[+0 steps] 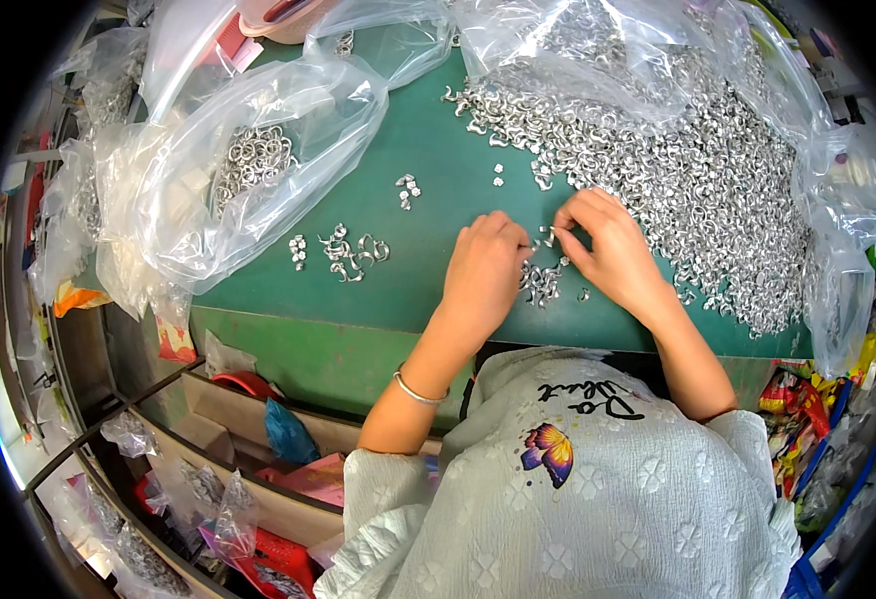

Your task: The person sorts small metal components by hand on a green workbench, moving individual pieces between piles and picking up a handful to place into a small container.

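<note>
My left hand is closed, its fingers curled over the green tabletop. Whatever its fingertips hold is hidden or too small to name. Facing it, my right hand pinches a small silver metal piece between thumb and fingers. Just below the fingertips lies a little cluster of silver metal pieces. Beyond my right hand spreads a large heap of small curved silver metal pieces. Left of my left hand lie some loose curved silver pieces, with a short group of small silver bits beside them.
A clear plastic bag at the left holds silver rings. More clear plastic covers the heap's far part. Small silver bits lie mid-table. Below the table's front edge, an open drawer contains bags. Colourful packets sit at the right.
</note>
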Available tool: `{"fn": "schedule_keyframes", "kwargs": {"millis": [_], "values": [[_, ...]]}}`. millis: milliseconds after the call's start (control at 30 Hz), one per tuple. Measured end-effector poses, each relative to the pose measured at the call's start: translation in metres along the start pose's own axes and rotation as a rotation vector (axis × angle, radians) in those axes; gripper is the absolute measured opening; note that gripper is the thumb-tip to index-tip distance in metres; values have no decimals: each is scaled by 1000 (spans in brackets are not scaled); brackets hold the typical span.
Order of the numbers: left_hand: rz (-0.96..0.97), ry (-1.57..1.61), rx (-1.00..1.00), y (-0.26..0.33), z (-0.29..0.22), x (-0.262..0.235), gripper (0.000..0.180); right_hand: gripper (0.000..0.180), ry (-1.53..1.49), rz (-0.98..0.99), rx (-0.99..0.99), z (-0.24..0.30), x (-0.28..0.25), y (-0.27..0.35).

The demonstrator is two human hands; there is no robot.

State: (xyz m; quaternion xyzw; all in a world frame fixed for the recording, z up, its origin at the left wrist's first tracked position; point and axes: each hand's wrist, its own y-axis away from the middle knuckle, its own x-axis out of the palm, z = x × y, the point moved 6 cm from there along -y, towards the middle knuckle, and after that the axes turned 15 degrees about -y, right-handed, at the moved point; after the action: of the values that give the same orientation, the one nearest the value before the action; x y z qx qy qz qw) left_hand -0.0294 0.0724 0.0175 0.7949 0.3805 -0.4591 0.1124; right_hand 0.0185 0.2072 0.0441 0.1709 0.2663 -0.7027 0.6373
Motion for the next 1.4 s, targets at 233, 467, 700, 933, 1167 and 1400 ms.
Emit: {"fn": "schedule_keyframes", "kwargs": {"millis": [233,467,700,933,1167,1400], "values": [[-134,-57,-113,11,16,-17,10,4,69,26,-69,5,29,-33],[-297,-44,-223,23,22,-34,23,7,-51,127,-38,7,57,-45],[-75,-213,23,21,2,-16,38,9,32,262,1,14,12,-24],[-91,-93,-30,20,23,-13,18,14,91,313,-9,13,26,-4],[-274,-319,-131,43,37,-35,16,6,50,316,-38,12,33,-6],[-317,-293,-219,60,51,-40,15,10,-20,135,-108,34,46,-29]]}}
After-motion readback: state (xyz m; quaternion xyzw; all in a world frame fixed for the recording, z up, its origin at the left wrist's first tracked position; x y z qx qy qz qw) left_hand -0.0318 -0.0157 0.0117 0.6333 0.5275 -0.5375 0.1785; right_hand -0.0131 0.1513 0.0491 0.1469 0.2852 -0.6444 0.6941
